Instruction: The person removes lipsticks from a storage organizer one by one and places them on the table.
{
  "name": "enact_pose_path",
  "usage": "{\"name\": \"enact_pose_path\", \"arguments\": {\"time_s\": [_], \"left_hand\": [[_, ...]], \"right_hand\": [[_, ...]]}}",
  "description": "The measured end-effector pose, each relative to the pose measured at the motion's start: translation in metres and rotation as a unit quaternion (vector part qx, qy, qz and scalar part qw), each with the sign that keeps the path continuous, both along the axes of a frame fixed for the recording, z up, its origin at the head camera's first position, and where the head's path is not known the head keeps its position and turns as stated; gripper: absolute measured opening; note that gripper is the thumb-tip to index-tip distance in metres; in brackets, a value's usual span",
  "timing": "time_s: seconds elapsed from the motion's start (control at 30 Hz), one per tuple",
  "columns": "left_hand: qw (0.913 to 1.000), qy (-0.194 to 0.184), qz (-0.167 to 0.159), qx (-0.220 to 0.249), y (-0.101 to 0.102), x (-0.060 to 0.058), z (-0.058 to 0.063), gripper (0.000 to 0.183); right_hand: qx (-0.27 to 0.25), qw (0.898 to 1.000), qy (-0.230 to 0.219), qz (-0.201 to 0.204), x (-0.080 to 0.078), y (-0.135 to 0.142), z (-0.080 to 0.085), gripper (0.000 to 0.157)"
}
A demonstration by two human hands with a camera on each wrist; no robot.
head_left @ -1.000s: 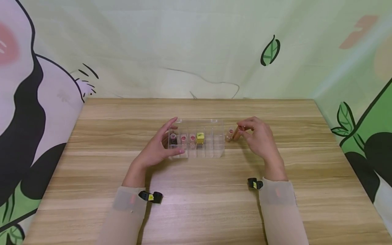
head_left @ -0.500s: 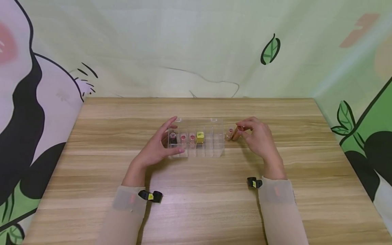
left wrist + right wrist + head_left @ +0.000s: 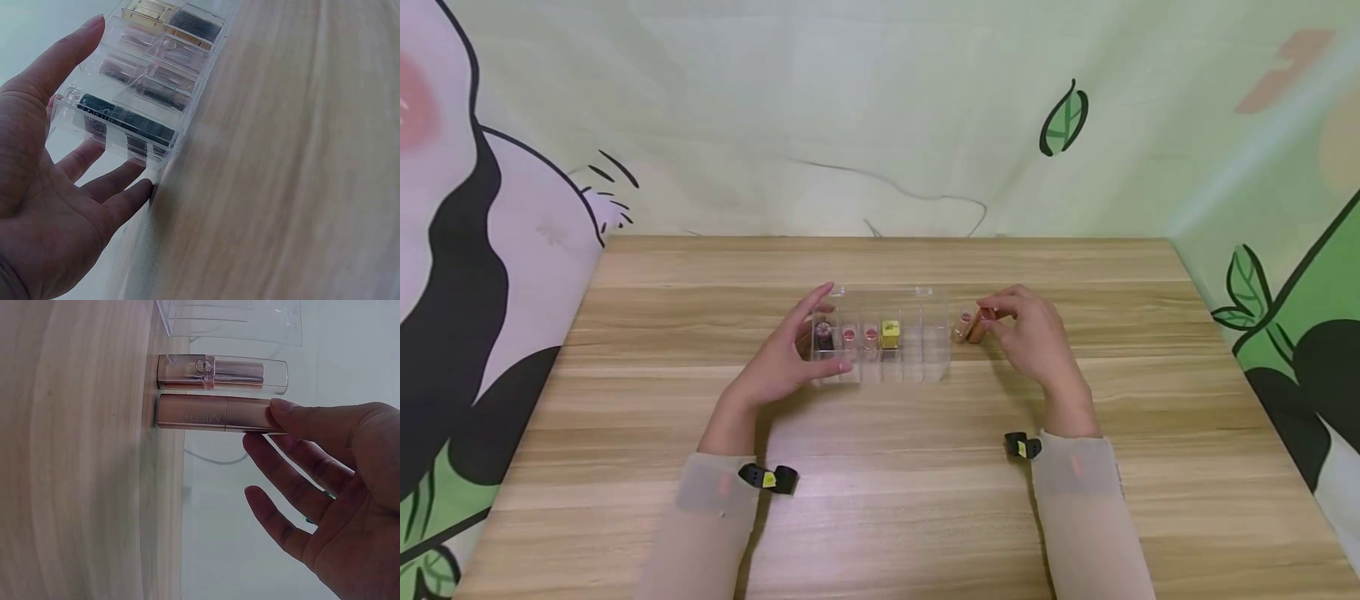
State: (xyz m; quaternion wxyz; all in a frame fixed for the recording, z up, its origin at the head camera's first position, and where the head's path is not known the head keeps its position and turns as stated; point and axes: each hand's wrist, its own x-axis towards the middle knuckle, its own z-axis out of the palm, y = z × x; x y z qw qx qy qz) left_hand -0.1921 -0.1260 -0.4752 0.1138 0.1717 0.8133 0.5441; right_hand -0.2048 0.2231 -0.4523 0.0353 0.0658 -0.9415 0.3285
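My left hand (image 3: 782, 354) holds the left end of a clear lipstick organizer (image 3: 934, 342), thumb along the front and fingers behind. In it stand a dark lipstick (image 3: 823, 335), two clear-cased pink lipsticks (image 3: 849, 337) and a yellow-topped lipstick (image 3: 890, 335), in adjoining slots from the left. My right hand (image 3: 1030, 333) pinches the top of a rose-gold lipstick (image 3: 200, 412) between thumb and fingers, its base down at the table. Close beside it, on the organizer's side, a clear-capped lipstick (image 3: 244, 374) stands upright on the table.
The wooden table (image 3: 895, 517) runs back to a pale printed cloth (image 3: 865, 100) with leaf drawings. Black wrist cameras (image 3: 769, 479) are worn at both sleeves. The organizer's right-hand slots hold nothing visible.
Both hands, the organizer and the lipsticks keep their places. The head view has shifted only slightly.
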Motion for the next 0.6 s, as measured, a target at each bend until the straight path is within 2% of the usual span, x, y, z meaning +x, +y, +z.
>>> {"name": "enact_pose_path", "arguments": {"time_s": [0.6], "left_hand": [[0.9999,0.0,-0.006,0.011,0.0009,0.0008,0.0028,0.102]], "right_hand": [[0.0,1.0,-0.001,0.003,-0.0005,0.0001,-0.0012,0.025]]}}
